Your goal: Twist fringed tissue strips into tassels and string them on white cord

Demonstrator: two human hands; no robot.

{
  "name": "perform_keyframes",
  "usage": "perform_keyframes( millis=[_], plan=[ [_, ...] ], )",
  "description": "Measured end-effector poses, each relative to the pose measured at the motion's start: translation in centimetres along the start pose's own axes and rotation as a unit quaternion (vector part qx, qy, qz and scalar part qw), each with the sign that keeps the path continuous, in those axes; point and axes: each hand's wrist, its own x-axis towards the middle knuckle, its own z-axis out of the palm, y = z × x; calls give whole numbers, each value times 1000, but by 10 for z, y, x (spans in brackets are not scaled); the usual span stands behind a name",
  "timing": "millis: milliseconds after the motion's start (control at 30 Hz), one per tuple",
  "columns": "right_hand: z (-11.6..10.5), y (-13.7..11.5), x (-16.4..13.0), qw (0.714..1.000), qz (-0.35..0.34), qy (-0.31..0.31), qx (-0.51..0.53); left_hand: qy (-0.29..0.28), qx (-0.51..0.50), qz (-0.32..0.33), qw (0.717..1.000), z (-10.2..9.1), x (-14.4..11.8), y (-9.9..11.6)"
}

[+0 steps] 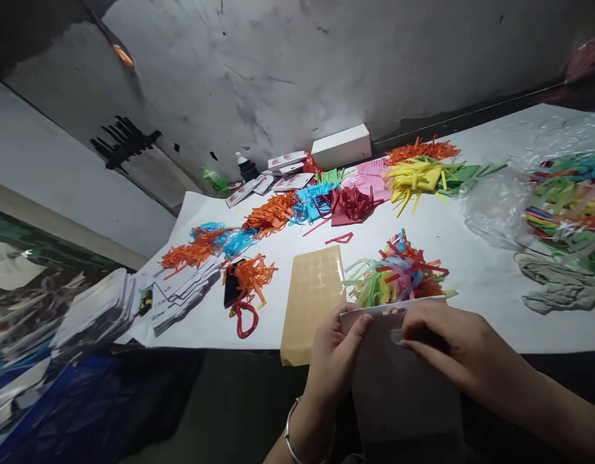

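Note:
My left hand [338, 341] grips the top left corner of a flat white cardboard packet [406, 393], thumb on the near face. The packet hangs upright below the table edge, with a small hole near its top. At its top right, my right hand [447, 338] is closed, thumb and fingertip pinched at a small clear round sticker [396, 336]. That sticker lies against the packet; whether it is stuck down I cannot tell. Just beyond the packet is a pile of mixed coloured paper strips [398, 270]. A tan backing sheet [314, 290] with faint round marks lies left of it.
Bundles of orange strips [273, 212], dark red strips [352, 205] and yellow strips [416, 180] line the back of the white table. A black phone [232, 283] and flat white packets [185, 296] lie left. At right are plastic-wrapped strips [568, 206] and a grey glove [561, 287].

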Motion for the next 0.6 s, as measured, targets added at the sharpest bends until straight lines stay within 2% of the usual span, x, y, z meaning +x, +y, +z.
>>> perform_keyframes(
  millis=[167,333,467,600],
  plan=[
    [5,3,-7,999,-31,37,-18,-3,8,-11,1000,1,3,0],
    [17,8,-10,989,-69,85,-96,-14,-3,-22,1000,1,6,0],
    [23,10,-13,978,-58,136,-146,-19,-15,-35,999,0,7,-2],
    [23,13,-16,968,-67,160,-182,-25,-27,-45,998,-3,9,-5]
  ],
)
